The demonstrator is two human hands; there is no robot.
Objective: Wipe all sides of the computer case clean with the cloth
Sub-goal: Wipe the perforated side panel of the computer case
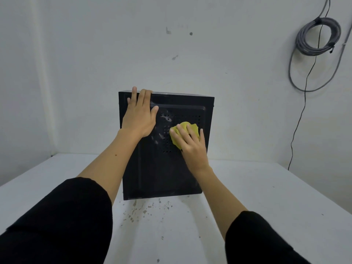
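Observation:
A black computer case [162, 168] stands upright on the white table, its perforated side panel facing me. My left hand [140, 115] lies flat against the panel's upper left, and its fingertips hook over the case's top edge. My right hand [190, 144] presses a crumpled yellow cloth [183, 130] against the panel's vent holes with spread fingers. Pale smears show on the panel near the holes, between my two hands.
The white table [266, 197] carries dark specks and stains [144, 210] in front of the case. A white wall stands close behind. A coil of grey cable [318, 37] hangs on the wall at upper right, with a thin black wire [297, 130] running down.

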